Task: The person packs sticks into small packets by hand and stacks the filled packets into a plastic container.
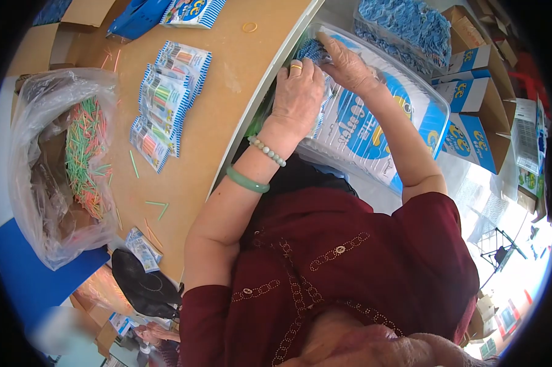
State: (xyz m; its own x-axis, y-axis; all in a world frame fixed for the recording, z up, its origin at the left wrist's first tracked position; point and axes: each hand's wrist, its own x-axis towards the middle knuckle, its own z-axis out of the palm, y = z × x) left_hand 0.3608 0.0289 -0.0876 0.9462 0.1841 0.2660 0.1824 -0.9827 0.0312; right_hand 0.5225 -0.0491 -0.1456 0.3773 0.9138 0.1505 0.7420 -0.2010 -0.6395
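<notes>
My left hand [297, 95], with a ring, a bead bracelet and a green bangle on the arm, is at the near side of a clear plastic bin [441, 105]. Its fingers are curled, and their tips are hidden. Close beside it, my right hand [347, 64] reaches over the bin with one finger stretched out and the others bent down out of sight. Blue-and-white striped packets [312, 50] show partly between and beyond the hands. Large blue-and-white printed plastic bags [367, 125] lie in the bin under my right forearm.
On the table [227, 79] lie several small striped packets [166, 95], loose coloured sticks [134, 164] and a rubber band [249, 27]. A plastic bag of sticks [89, 153] stands left. Another bin [404, 30] and cartons [471, 134] are right. Another person's hand [150, 333] shows below.
</notes>
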